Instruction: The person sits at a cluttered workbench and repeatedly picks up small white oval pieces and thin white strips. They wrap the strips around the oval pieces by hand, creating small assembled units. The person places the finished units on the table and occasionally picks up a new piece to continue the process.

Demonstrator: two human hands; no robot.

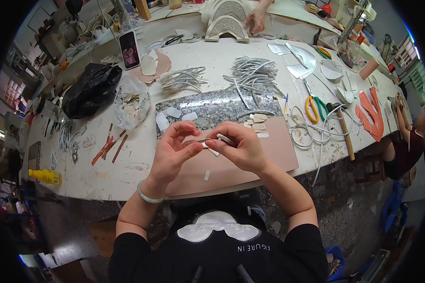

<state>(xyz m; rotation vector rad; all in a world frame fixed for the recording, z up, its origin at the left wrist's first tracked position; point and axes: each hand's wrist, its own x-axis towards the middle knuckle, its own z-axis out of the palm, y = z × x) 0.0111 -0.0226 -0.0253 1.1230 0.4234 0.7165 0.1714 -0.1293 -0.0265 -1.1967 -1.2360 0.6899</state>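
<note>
Both my hands are raised close together over a pinkish-tan sheet [274,151] at the table's front. Pinched in my right hand [243,147] is a short silver cord [225,138], textured like the cords in the bundles behind. A thin pale strip [202,140] spans the gap between the hands, and my left hand [174,144] holds its end between thumb and fingers. Fingers hide part of both pieces. Beyond the right hand lie small beige pieces [257,123] in a cluster. White pieces [174,113] rest on the grey stone slab [212,101]. One small white strip [207,175] lies near me.
Silver cord bundles [252,70] sit behind the slab. Scissors [311,106], looped white cord [309,134] and a hammer [347,134] are at right. A black bag [92,89], clear bag [131,101], phone [129,49] and yellow bottle [45,176] stand left. Another person's hand [256,21] works across the table.
</note>
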